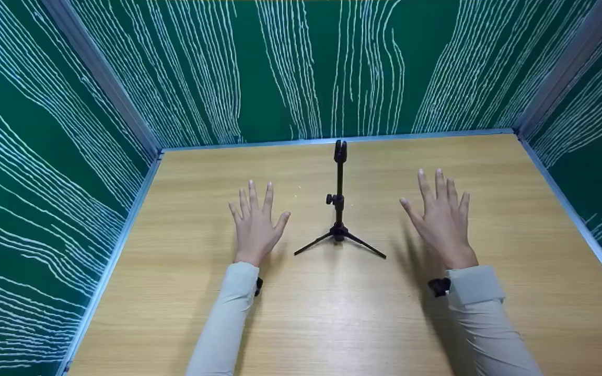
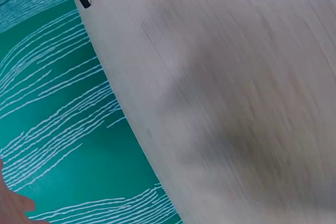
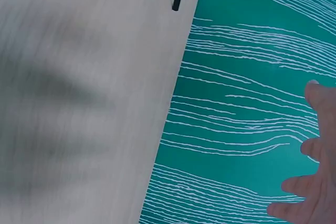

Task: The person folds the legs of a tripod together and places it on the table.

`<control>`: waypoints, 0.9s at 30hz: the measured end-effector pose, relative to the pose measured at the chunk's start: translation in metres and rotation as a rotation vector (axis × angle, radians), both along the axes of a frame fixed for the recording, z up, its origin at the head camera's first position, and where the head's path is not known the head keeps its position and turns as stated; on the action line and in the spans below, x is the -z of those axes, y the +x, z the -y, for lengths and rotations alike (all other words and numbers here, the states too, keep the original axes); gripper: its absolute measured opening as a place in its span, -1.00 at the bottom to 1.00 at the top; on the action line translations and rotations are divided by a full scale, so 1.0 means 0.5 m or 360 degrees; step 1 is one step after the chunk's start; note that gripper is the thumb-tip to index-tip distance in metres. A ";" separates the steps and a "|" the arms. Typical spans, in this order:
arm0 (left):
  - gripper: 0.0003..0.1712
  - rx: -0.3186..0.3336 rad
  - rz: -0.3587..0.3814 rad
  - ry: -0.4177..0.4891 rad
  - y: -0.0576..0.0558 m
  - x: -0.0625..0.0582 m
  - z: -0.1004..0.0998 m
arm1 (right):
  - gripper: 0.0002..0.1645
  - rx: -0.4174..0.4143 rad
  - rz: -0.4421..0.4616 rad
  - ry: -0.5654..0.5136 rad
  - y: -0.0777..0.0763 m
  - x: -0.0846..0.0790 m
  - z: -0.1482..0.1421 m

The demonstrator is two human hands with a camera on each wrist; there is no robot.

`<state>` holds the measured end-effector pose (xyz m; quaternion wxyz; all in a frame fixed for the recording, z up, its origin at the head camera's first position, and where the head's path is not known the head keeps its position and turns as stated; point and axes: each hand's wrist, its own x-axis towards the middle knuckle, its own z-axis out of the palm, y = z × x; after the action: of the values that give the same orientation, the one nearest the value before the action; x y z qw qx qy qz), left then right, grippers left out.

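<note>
Hand, left [image 1: 256,230]: fingers spread, holding nothing; left of the tripod stand [image 1: 338,201], the nearer of the two, not touching it.
Hand, right [image 1: 443,222]: fingers likewise spread, holding nothing; right of the stand, across a slightly wider gap.
Stand's lie: between both hands, upright on the worktop [image 1: 301,324], long axis vertical, legs splayed.
Knob [image 1: 329,199]: on the stand's left side.
Green panels [image 1: 253,78]: behind the stand and to either side.

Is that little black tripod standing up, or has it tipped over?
Upright: the black tripod has its pole rising above spread legs that rest on the table.
</note>
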<state>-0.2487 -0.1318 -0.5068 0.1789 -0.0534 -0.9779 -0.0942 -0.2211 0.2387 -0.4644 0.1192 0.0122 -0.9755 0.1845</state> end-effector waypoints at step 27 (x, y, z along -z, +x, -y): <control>-0.21 0.0376 0.0534 0.1013 0.013 0.044 -0.082 | -0.32 -0.0290 -0.0032 -0.1121 -0.035 -0.116 0.030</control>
<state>-0.2422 -0.0907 -0.5286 0.0117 -0.0914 -0.9025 -0.4206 -0.2385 0.2239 -0.4064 0.1088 0.0590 -0.8459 0.5188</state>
